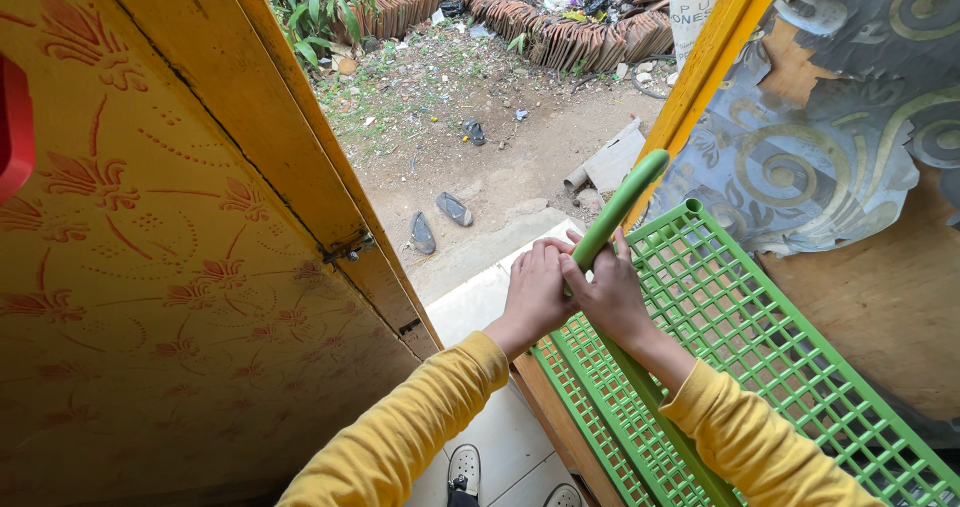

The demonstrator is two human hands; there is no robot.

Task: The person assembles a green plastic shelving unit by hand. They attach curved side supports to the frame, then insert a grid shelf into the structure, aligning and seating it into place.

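Smooth, curved green tube [620,207] in both hands' grip, left [537,292] and right [612,292].

Open yellow door [180,267] frames a sunlit dirt yard [470,157] with stacked tiles [590,37].

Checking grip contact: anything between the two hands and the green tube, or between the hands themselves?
Head view: nothing. The left hand and right hand both wrap the green tube directly, fingers touching each other, above the green lattice panel.
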